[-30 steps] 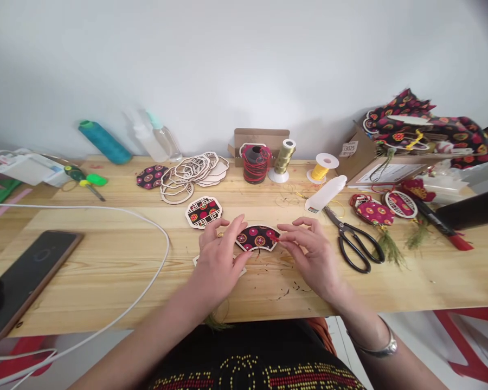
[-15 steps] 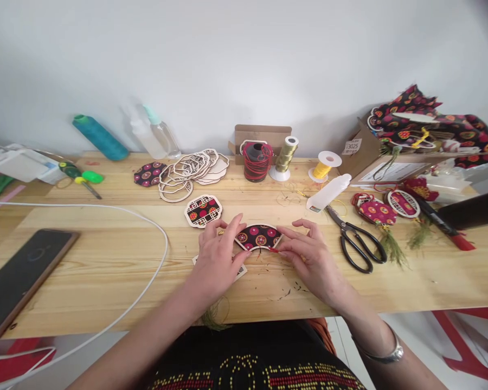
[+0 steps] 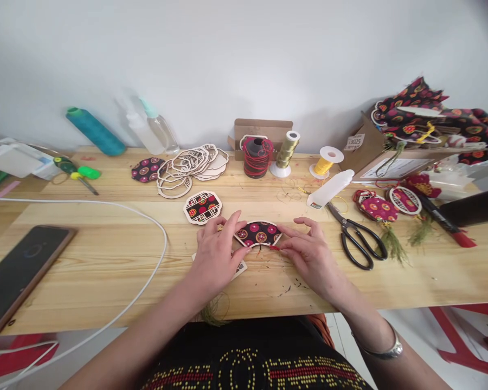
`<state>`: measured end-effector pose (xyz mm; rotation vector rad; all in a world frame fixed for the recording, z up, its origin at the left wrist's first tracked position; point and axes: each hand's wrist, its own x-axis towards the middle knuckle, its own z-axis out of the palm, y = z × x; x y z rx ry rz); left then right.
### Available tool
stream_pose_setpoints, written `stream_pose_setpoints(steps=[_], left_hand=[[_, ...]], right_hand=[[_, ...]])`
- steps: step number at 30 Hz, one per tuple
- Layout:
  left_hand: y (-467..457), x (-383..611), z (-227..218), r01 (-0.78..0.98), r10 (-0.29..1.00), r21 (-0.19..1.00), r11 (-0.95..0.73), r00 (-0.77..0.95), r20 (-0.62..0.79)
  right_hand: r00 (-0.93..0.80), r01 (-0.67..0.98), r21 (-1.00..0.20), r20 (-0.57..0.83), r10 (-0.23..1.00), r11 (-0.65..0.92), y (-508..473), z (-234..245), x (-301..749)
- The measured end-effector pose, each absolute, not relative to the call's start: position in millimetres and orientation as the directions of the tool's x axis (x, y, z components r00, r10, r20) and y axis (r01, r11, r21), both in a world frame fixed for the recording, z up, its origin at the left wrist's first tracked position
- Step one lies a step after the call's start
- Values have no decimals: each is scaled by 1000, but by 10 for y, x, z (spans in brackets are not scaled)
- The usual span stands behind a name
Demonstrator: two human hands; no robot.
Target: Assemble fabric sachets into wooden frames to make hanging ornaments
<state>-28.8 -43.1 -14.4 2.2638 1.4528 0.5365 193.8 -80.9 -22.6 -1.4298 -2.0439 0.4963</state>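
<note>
A fan-shaped piece [image 3: 258,234] with dark patterned fabric and a pale wooden border lies between my hands, low over the table. My left hand [image 3: 217,249] grips its left end between thumb and fingers. My right hand [image 3: 309,252] has its fingers and thumb closed on the right end, where a bit of red cord [image 3: 274,247] shows at the lower corner. Partly under my left hand is a pale flat piece [image 3: 241,268], mostly hidden. Just beyond that hand rests a finished-looking patterned plaque [image 3: 203,207]. A green tassel [image 3: 213,312] lies at the table's front edge.
Scissors [image 3: 360,238] and a white glue bottle [image 3: 331,188] lie to the right. Behind stand red cord [image 3: 257,158], gold thread [image 3: 287,154] and a yellow spool [image 3: 326,161]. Wooden frames [image 3: 195,163] are heaped at back left. A white cable [image 3: 162,238] and phone [image 3: 24,271] occupy the left.
The view has shifted slightly, so most things sit a little higher. Both hands keep nearly the same hold on the fan-shaped piece.
</note>
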Motion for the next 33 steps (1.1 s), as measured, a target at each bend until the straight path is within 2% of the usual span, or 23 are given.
stream_pose_setpoints(steps=[11, 20, 29, 33], left_hand=[[-450, -256, -126, 763, 931, 559, -325, 362, 47], [-463, -259, -109, 774, 931, 543, -327, 364, 43], [-480, -293, -137, 766, 933, 560, -315, 358, 35], [-497, -280, -122, 786, 938, 533, -313, 345, 42]], right_hand=[[-207, 626, -690, 303, 930, 364, -802, -219, 1924], [94, 517, -815, 358, 929, 262, -878, -249, 1967], [169, 457, -844, 392, 904, 280, -889, -281, 2000], [177, 453, -843, 403, 898, 289, -888, -277, 2002]])
